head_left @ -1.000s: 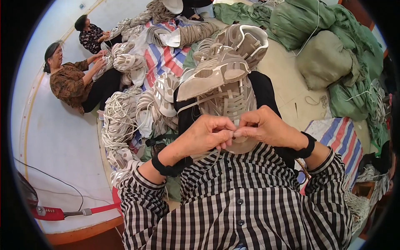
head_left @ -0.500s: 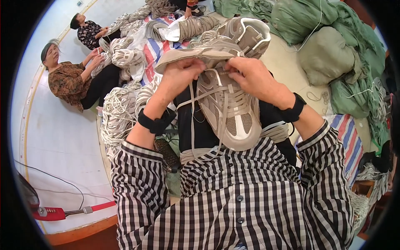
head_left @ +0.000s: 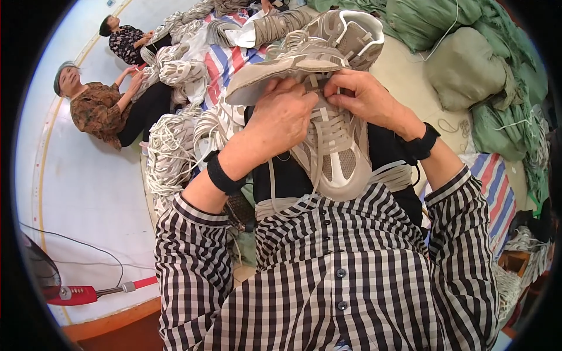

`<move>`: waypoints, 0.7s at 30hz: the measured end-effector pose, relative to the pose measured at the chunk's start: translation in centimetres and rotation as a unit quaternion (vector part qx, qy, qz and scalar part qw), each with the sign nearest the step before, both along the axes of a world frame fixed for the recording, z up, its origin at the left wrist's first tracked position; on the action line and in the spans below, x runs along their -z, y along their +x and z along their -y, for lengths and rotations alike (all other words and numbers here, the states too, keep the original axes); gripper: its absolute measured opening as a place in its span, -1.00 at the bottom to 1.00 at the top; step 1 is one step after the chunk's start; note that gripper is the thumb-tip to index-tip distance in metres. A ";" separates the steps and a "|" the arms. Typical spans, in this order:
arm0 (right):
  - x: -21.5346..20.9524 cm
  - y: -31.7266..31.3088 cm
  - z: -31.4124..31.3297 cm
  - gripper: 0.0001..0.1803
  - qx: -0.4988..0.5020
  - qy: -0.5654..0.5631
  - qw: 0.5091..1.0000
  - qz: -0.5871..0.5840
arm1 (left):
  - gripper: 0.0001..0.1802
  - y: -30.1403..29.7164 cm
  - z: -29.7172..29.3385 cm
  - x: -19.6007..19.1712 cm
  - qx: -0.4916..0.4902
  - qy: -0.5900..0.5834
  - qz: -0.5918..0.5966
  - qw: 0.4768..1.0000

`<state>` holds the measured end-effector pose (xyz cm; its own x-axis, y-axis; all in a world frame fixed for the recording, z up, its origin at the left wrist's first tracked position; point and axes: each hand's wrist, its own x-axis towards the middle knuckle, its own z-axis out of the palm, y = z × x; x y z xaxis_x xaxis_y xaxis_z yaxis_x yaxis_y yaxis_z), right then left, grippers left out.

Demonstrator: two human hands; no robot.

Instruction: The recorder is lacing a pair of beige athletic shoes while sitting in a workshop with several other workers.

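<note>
The gingham shirt (head_left: 281, 292) is checked in black and off-white, with dark round buttons (head_left: 341, 273) down the front and close folds at its far part. Its left sleeve (head_left: 193, 263) and right sleeve (head_left: 465, 245) end in banded cuffs (head_left: 199, 212). Wide black wristbands (head_left: 222, 175) and plain black trousers (head_left: 386, 151) complete the clothing.

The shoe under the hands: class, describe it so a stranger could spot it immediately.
Find the checked shirt filling the lower middle. Directly above its buttons lies a beige lace-up shoe, the left hand and right hand at its upper end. Unlike the shoes just beyond it, its toe points toward the shirt.
</note>
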<state>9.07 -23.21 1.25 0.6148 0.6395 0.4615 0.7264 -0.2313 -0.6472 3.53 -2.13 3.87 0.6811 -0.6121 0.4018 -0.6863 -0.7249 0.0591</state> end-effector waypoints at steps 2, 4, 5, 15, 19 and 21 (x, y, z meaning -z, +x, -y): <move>-0.2 -0.2 0.0 -0.87 0.024 -0.012 0.999 0.023 | -0.89 0.2 0.1 0.0 -0.005 0.024 -0.022 0.999; 0.2 -0.1 -0.2 -0.87 0.020 -0.003 1.000 0.023 | -0.88 0.2 0.2 0.1 -0.038 0.033 -0.080 0.996; 0.4 0.0 -0.2 -0.87 0.015 0.004 1.000 0.026 | -0.88 0.2 0.3 0.2 -0.037 0.035 -0.082 0.995; 0.7 0.0 -0.3 -0.90 0.009 0.014 1.000 0.016 | -0.84 0.2 0.7 -0.2 -0.040 0.091 -0.137 0.986; 1.0 -0.5 -0.3 -0.88 0.044 0.013 0.998 0.041 | -0.93 -0.1 1.1 2.5 -0.044 -0.041 -0.015 0.998; 1.1 -1.3 -0.3 -0.89 0.063 0.018 0.995 0.075 | -0.94 -0.3 1.8 3.2 -0.058 -0.063 -0.001 0.996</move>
<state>7.77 -22.93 0.20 0.6114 0.5433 0.5754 0.7821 -0.3044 -0.5437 3.27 -3.96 0.62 0.7452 -0.4737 0.4693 -0.5981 -0.7860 0.1564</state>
